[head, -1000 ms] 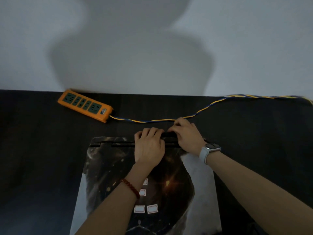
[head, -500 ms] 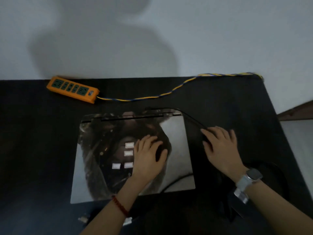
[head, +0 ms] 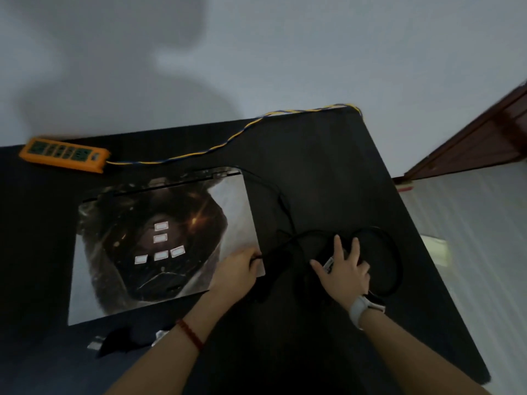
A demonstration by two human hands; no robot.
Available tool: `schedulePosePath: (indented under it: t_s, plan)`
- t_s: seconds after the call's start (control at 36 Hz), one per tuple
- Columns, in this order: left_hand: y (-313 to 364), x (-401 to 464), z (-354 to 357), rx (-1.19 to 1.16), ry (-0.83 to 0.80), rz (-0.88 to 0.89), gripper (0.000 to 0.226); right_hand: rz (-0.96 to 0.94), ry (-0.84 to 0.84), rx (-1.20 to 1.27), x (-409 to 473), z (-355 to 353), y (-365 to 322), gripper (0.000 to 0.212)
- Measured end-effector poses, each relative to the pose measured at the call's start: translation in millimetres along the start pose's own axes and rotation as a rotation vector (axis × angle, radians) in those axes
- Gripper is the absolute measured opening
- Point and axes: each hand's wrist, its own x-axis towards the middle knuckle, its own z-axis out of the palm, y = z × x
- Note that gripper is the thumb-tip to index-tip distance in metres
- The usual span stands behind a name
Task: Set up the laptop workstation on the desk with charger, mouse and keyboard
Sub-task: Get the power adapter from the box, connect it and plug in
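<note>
Closed laptop (head: 159,246) with a dark printed lid skin and small white stickers lies flat on the black desk (head: 328,166), its black charger cable (head: 285,206) running from the far right corner down the right side into loops. Left hand (head: 236,270) sits at the laptop's near right corner, fingers curled pinching the cable; right hand (head: 343,270) rests spread and flat on the dark charger brick and cable loops, just beside. Orange power strip (head: 64,153) with twisted yellow-blue cord (head: 228,141) lies at far left.
</note>
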Motion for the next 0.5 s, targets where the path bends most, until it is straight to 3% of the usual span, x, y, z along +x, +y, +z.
schedulePosePath:
  t_s: [0.19,0.5]
  plan:
    - [19,13,0,-0.1,0.046,-0.041,0.015,0.029,-0.051,0.003,29,-12,-17,0.084]
    - [44,78,-32,-0.196,0.027,-0.054,0.019,-0.334,-0.022,-0.149,153,-63,-41,0.074]
